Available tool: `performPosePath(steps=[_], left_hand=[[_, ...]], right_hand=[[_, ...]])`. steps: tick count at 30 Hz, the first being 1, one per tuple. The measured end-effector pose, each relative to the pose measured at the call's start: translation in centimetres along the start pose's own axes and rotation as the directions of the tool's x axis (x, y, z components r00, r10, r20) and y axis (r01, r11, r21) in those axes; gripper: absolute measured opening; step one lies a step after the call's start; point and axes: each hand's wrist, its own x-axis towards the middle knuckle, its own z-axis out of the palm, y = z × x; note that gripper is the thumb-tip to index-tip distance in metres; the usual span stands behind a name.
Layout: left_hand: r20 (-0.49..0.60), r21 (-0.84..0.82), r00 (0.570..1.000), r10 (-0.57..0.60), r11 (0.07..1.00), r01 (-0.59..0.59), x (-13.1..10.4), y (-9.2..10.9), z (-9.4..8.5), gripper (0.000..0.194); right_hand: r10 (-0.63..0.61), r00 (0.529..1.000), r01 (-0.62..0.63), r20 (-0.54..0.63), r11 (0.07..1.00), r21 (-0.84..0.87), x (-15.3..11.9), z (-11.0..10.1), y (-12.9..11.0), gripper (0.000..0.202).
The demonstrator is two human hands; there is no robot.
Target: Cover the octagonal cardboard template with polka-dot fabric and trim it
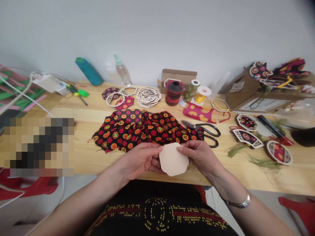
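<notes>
My left hand (pixel 149 159) and right hand (pixel 198 152) pinch card (pixel 174 159), top face bare; cloth (pixel 128 129) loose, 11 o'clock; ornaments (pixel 247 138), 3 o'clock, look done.

Soft, even light, stretched edges, dark top-right corner, 1 pixelated patch (pixel 39 147) at left.

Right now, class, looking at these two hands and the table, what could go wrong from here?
The pale flat piece is held by the left hand and right hand near the table's front edge, so it might drop if it slips. The scissors lie partly on the patterned cloth, so tugging the cloth could drag them along or snag it.
</notes>
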Motion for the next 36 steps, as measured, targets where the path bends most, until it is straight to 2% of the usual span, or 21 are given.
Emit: performPosePath(steps=[4,7,10,17,24,32,36], left_hand=[[-0.071,-0.045,0.996,0.058,0.997,-0.061,-0.2,-0.3,0.1,0.017],[-0.164,-0.087,0.980,0.113,0.988,-0.129,0.0,-0.8,0.4,0.016],[-0.208,-0.100,0.966,0.155,0.979,-0.179,0.2,-1.2,0.7,0.019],[-0.237,0.019,0.950,0.201,0.979,-0.203,0.5,-1.6,0.8,0.023],[-0.198,0.179,0.946,0.258,0.958,-0.224,0.4,-1.6,0.4,0.023],[-0.191,0.163,0.945,0.265,0.958,-0.236,0.6,-2.0,0.7,0.024],[-0.186,0.073,0.954,0.234,0.972,-0.224,0.4,-2.3,1.3,0.038]], right_hand=[[-0.010,1.000,0.010,-0.020,1.000,0.009,0.1,0.1,0.0,0.029],[-0.020,0.999,0.021,-0.028,0.999,0.029,0.0,0.2,0.1,0.029],[-0.037,0.999,0.039,-0.033,0.999,0.039,-0.2,0.3,0.2,0.029],[-0.051,0.998,0.052,-0.022,0.998,0.027,-0.4,0.6,0.9,0.029],[-0.066,0.998,0.067,-0.022,0.997,0.025,-0.7,0.6,0.9,0.026],[-0.094,0.994,0.096,-0.052,0.995,0.027,-0.7,0.7,1.0,0.025],[-0.087,0.995,0.089,-0.045,0.995,0.051,-0.8,0.9,1.3,0.026]])
